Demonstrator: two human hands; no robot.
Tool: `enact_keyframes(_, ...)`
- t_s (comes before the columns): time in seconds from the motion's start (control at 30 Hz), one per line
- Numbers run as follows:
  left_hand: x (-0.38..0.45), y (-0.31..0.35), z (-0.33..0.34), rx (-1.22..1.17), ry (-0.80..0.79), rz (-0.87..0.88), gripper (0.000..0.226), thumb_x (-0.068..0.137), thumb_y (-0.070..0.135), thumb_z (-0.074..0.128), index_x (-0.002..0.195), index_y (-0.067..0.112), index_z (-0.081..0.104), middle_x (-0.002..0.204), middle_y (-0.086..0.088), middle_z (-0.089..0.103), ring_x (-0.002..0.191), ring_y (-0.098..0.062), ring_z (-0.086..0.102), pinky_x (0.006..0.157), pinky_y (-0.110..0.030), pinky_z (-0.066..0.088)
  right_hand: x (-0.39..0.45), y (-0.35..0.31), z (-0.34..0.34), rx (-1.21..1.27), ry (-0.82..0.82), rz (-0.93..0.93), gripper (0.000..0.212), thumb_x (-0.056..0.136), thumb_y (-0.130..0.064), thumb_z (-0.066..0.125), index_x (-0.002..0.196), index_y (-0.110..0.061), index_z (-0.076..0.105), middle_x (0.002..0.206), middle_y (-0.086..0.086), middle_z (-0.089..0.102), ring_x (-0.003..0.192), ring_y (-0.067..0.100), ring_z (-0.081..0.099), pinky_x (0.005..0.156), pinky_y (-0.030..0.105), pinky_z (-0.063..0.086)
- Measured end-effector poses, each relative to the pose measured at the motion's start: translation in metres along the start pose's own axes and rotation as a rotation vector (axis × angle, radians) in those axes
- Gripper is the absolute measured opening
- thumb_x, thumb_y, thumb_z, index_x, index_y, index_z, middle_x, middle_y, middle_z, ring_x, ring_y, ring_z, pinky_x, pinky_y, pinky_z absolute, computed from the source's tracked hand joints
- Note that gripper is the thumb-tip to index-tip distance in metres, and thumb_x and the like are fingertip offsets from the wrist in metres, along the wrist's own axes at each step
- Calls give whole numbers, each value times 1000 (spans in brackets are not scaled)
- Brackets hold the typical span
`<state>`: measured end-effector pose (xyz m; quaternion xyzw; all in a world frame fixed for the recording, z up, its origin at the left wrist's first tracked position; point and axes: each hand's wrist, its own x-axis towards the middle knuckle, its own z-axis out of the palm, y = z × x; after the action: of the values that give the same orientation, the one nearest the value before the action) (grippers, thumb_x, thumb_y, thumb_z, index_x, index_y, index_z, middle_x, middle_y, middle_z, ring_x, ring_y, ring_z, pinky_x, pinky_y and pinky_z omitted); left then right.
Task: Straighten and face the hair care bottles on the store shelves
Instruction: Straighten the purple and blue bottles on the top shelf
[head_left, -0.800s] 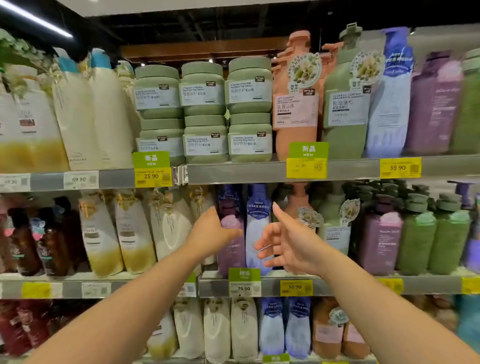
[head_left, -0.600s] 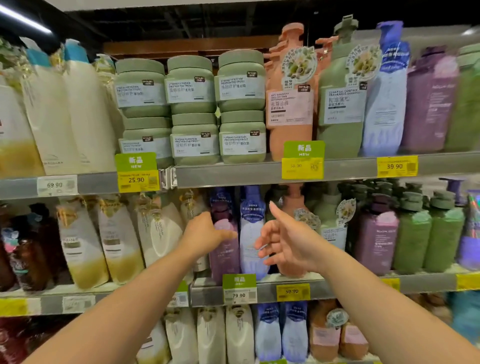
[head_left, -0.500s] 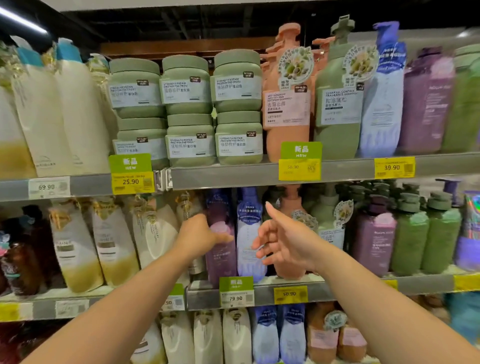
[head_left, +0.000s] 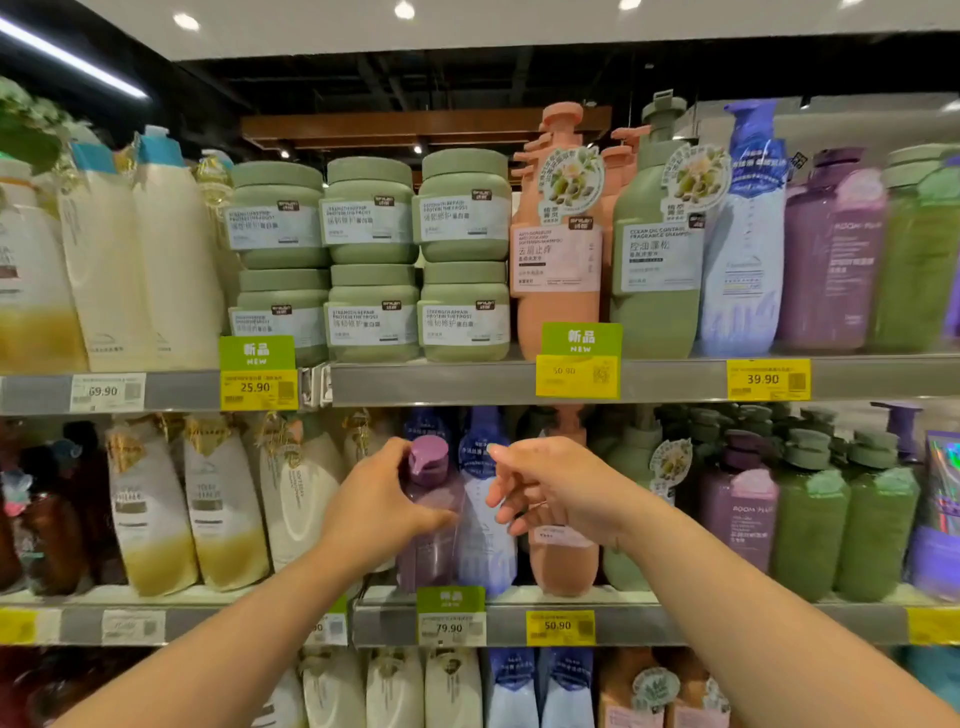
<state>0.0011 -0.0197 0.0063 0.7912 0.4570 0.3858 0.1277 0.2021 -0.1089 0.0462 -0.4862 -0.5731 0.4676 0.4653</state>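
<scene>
i see two bare arms reaching fwd to the middle shelf (head_left: 727, 626) of a store display. my left hand (head_left: 379, 501) is wrapped round a purple bottle (head_left: 434, 519) w/ a pink-purple flip cap, thumb across its front, fingers curled behind; the bottle stands upright on the middle shelf, just left of centre. my right hand (head_left: 553, 488) hangs just right of it, in front of a blue bottle (head_left: 485, 540) and a peach bottle (head_left: 563, 564), fingers loosely curled, holding nothing; whether a fingertip touches the blue bottle i can't tell. the blue bottle stands touching the purple one's right side. a green 79.90 tag (head_left: 451, 616) sits on the shelf edge below the purple bottle, a yellow 50.90 tag (head_left: 560, 627) to its right. left of my hands are cream-and-gold bottles (head_left: 223, 509); far right are purple and green pump bottles (head_left: 810, 519). on the top shelf (head_left: 467, 384): two-high stacks of green jars (head_left: 371, 260), then a tall peach pump bottle (head_left: 558, 249), a green pump bottle (head_left: 657, 244) and a blue one. the image edges are blurred.
</scene>
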Motion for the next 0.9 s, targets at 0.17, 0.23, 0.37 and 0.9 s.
enact_keyframes(0.17, -4, 42, -29, -176, 75, 54, 74, 37, 64, 85, 100, 39, 55, 92, 17, 69, 83, -5, 65, 75, -39, 56, -17, -27, -18, -15, 22, -111, 26, 98, -27, 62, 82, -5, 61, 84, 15, 68, 67, 22, 65, 67, 35, 56)
enact_keyframes(0.23, -5, 66, -37, -219, 77, 87, 81, 33, 66, 84, 105, 37, 57, 96, 17, 69, 86, -2, 65, 77, -33, 54, -27, -40, -28, -4, 37, -153, 23, 96, -23, 64, 80, -7, 61, 82, 14, 68, 66, 21, 65, 66, 37, 55)
enact_keyframes(0.37, -2, 125, -49, -376, 32, 190, 70, 37, 54, 92, 100, 40, 65, 94, 21, 72, 86, 3, 67, 75, -22, 52, -52, -74, -61, -50, 133, -270, 19, 91, -18, 68, 76, -10, 60, 78, 10, 68, 67, 19, 64, 67, 38, 56)
enact_keyframes(0.9, 49, 284, -12, -546, -60, 367, 58, 46, 40, 96, 96, 28, 69, 90, 11, 74, 83, -10, 71, 77, -37, 60, -51, -188, -211, -922, 843, -288, 91, 87, -50, 67, 154, -15, 15, 117, 3, 68, 74, 27, 75, 70, 45, 62)
